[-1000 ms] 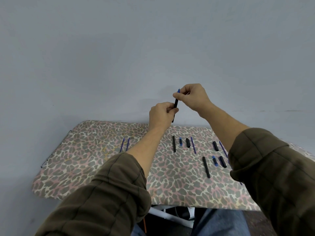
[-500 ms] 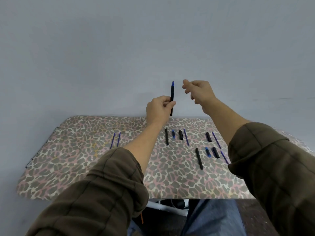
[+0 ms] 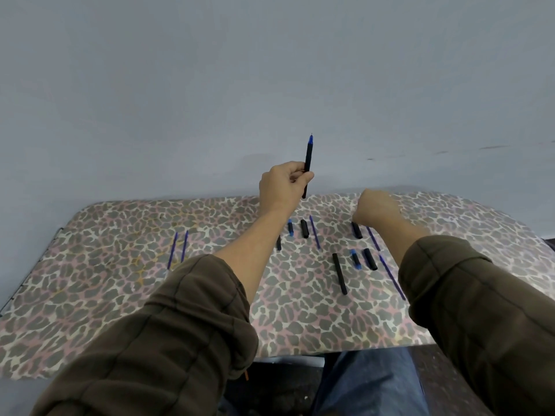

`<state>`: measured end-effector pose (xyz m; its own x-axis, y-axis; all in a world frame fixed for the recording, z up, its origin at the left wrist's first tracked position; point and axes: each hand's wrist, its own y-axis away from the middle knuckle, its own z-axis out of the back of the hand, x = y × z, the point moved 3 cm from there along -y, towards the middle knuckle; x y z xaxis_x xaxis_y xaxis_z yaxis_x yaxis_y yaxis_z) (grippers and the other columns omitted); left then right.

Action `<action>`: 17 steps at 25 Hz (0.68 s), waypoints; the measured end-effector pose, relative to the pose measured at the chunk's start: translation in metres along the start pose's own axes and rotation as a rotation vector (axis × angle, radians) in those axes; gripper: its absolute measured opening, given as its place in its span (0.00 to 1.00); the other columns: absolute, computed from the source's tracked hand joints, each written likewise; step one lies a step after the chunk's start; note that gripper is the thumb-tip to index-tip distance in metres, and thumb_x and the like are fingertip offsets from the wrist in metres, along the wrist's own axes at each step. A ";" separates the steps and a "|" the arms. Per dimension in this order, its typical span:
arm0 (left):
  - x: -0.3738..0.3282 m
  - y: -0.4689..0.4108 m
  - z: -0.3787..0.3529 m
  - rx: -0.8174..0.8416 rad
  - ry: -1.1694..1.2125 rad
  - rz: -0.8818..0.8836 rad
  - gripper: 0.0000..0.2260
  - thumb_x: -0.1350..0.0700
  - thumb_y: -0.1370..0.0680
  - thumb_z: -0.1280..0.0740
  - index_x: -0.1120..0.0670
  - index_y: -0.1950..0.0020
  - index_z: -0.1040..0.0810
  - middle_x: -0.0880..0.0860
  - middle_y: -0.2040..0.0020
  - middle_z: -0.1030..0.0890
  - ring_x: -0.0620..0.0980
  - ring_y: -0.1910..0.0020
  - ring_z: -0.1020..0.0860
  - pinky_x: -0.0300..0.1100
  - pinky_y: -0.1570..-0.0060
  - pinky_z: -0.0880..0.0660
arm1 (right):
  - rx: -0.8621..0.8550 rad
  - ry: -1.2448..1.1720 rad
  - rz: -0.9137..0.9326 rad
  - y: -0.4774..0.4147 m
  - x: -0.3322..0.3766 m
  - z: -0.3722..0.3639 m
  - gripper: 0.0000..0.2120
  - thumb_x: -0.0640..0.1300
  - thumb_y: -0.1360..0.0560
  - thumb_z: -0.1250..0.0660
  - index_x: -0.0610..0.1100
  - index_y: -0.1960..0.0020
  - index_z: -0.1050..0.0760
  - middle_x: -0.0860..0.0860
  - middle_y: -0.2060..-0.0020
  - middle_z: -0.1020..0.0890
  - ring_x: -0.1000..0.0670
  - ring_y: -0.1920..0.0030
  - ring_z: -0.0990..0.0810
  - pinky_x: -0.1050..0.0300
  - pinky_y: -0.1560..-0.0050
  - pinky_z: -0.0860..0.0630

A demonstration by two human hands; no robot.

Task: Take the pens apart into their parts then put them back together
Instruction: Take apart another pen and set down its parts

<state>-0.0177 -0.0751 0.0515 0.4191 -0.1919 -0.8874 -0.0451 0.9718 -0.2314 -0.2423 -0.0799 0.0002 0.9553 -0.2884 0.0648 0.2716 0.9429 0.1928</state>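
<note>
left hand [image 3: 280, 187] fingers [image 3: 304, 177] pinch upright pen [image 3: 308, 163] low on barrel.

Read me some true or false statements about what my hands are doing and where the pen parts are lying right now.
1. The left hand grips a pen with its blue tip pointing up. True.
2. The right hand holds that pen too. False: it hovers low over the table, apart from the pen.
3. Two thin blue refills lie side by side on the left part of the table. True.
4. The table cover is plain white. False: it has a leopard print.
5. Every part on the table is blue. False: several are black, such as the long barrel.
</note>
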 end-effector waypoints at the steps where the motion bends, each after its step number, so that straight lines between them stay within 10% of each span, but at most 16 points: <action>1: 0.001 -0.001 -0.002 0.002 0.003 0.002 0.09 0.53 0.24 0.25 0.50 0.44 0.14 0.43 0.59 0.15 0.39 0.56 0.16 0.42 0.46 0.19 | 0.012 0.016 0.011 -0.002 0.003 -0.002 0.13 0.36 0.22 0.33 0.42 0.64 0.31 0.47 0.70 0.28 0.47 0.72 0.30 0.58 0.75 0.34; 10: 0.009 -0.009 0.002 0.016 0.027 0.000 0.21 0.53 0.22 0.26 0.45 0.29 0.22 0.44 0.53 0.13 0.39 0.54 0.17 0.28 0.49 0.25 | 0.079 -0.035 -0.023 -0.004 0.021 -0.006 0.10 0.32 0.26 0.31 0.39 0.64 0.27 0.45 0.68 0.23 0.47 0.71 0.26 0.56 0.73 0.27; 14: 0.002 -0.007 0.009 0.031 0.011 -0.026 0.26 0.54 0.21 0.27 0.40 0.25 0.29 0.44 0.54 0.13 0.39 0.54 0.17 0.29 0.47 0.27 | -0.073 -0.602 0.081 -0.006 0.053 0.055 0.06 0.40 0.20 0.30 0.37 0.48 0.16 0.40 0.57 0.14 0.43 0.59 0.16 0.46 0.50 0.14; 17: -0.004 -0.001 0.016 0.036 0.003 -0.050 0.26 0.54 0.22 0.27 0.40 0.25 0.29 0.44 0.55 0.13 0.40 0.53 0.17 0.34 0.45 0.25 | -0.168 -1.085 0.190 0.012 0.082 0.105 0.06 0.41 0.18 0.33 0.40 0.45 0.20 0.42 0.54 0.14 0.42 0.52 0.13 0.44 0.52 0.13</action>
<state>-0.0053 -0.0731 0.0618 0.4170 -0.2411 -0.8764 0.0083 0.9652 -0.2615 -0.1735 -0.1101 0.1110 0.3973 -0.0524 0.9162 0.2225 0.9741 -0.0408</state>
